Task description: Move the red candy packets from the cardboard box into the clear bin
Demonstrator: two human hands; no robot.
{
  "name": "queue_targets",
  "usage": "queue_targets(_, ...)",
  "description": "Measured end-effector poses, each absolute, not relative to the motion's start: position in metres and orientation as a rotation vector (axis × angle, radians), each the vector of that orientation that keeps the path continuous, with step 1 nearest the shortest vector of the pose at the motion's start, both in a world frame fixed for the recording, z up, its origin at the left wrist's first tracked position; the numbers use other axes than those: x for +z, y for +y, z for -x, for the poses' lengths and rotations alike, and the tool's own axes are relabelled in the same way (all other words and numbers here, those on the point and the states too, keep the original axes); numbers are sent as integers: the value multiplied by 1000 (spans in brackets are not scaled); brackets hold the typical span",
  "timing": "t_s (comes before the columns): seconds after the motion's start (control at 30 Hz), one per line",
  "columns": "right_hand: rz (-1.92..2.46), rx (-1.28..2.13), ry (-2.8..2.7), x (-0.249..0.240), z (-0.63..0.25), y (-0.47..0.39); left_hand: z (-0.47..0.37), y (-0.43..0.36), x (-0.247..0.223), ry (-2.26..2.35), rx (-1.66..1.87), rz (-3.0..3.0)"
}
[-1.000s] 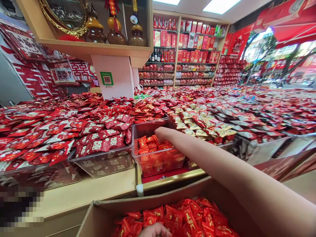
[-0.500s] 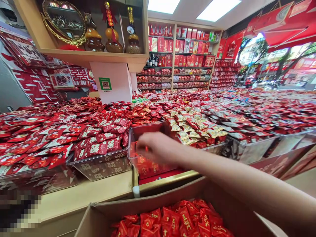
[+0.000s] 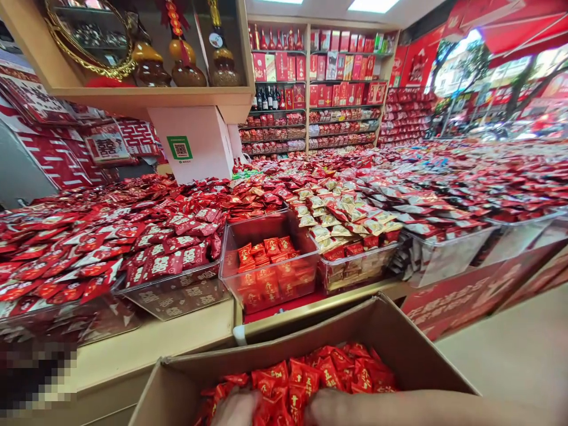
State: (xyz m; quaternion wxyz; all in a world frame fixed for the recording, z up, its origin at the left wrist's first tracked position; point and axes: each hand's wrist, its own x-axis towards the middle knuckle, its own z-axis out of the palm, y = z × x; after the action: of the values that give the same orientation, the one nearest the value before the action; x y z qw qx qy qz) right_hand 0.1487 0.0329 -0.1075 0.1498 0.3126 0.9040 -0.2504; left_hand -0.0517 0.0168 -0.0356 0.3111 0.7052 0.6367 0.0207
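Note:
An open cardboard box point(image 3: 426, 349) at the bottom holds many red packets with gold writing point(image 3: 328, 373). My left hand point(image 3: 237, 408) is low inside it, among the packets on the left. My right hand point(image 3: 328, 407) reaches in from the right and touches the packets too. The fingers of both hands are blurred or sunk among the packets, so any grip is hidden. Behind the box stands a clear plastic bin point(image 3: 270, 281), partly filled with similar red packets.
Neighbouring clear bins hold maroon packets point(image 3: 164, 260) on the left and cream-and-red packets point(image 3: 350, 219) on the right. A wooden display cabinet point(image 3: 151, 97) overhangs the left side. Stocked shelves point(image 3: 310, 89) stand at the back.
My right hand has left the clear bin and come down into the cardboard box. My left hand now shows in the box. The view has shifted slightly.

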Motion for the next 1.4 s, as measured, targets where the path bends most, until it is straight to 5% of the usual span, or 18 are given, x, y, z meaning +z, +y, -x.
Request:
queue_targets(0.17,-1021,-1148,2532,-53,-156,39,44,26,-10,1612,453,-1654)
queue_targets(0.33,-1138,-2589,2031,-27,-152,50,29,22,2,1456,711,-1450)
queue_targets(0.43,-1085,-2990,1794,-14,-142,46,18,16,7,1384,804,-1395)
queue_targets(0.77,-1260,-3127,1600,7,-139,31,12,7,14,1329,933,-1277)
queue_targets(1.4,-1730,-2827,2031,-11,-136,38,10,8,1,1250,864,-730)
